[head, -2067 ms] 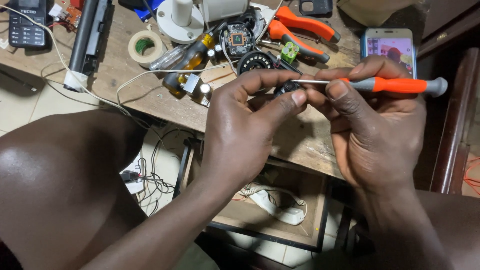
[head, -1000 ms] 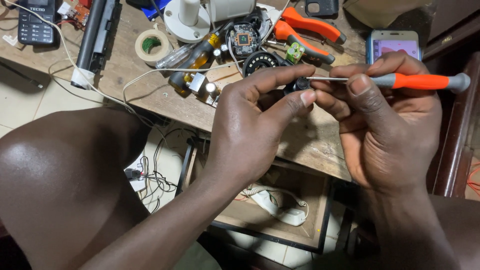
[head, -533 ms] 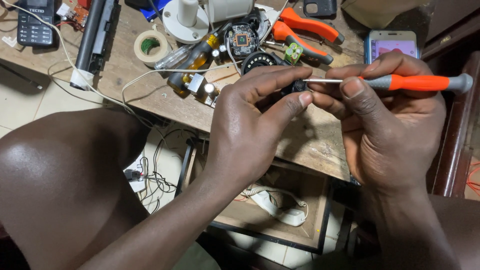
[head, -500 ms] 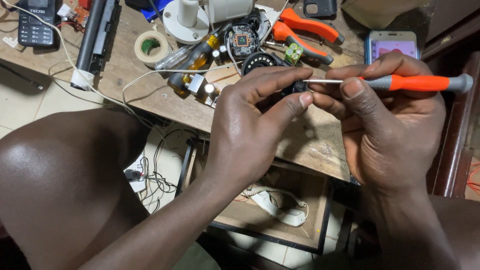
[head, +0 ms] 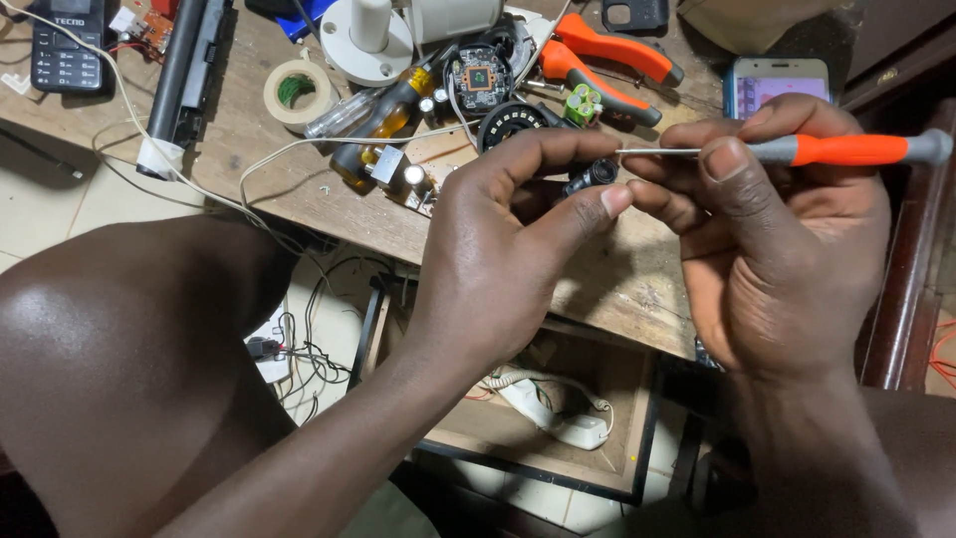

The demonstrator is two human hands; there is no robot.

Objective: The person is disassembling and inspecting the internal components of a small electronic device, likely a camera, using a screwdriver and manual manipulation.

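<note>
Pinching small black lens module point(head: 595, 175) steady, L hand point(head: 498, 259) braced it; R hand point(head: 777, 249) gripped orange precision screwdriver point(head: 846, 149), tip at module.

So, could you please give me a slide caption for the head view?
Left hand pinches a small black part while right hand holds an orange-handled screwdriver to it.

One view only, from the head, looking steeply down and forward. It sits close over both hands point(head: 647, 229), which fill the middle; the cluttered counter point(head: 617, 279) runs across the top, the floor point(head: 50, 209) shows below left.
</note>
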